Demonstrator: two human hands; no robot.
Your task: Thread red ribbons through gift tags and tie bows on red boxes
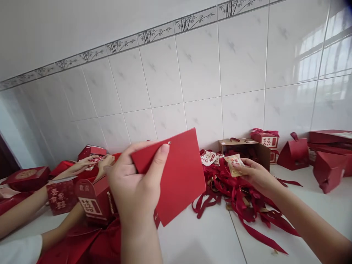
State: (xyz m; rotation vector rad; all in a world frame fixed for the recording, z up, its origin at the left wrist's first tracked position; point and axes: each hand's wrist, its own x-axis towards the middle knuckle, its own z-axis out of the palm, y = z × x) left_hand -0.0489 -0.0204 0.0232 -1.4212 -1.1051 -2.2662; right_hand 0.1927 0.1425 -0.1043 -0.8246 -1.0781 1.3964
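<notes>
My left hand [136, 185] is raised in the middle of the view and pinches a flat red card sheet [176, 176], thumb on the front near its top edge. Out to the right, my right hand [254, 175] holds a small beige snack packet [233, 163] above a heap of red ribbons [242, 201]. More small white packets [209, 157] lie on the ribbons just left of that hand.
Another person's two hands [90, 165] work on a red box at the left, with folded red gift boxes [93, 200] in front of them. An open brown carton [247, 148] and more red boxes [295, 152] stand along the tiled wall. White tiled surface [203, 238] below.
</notes>
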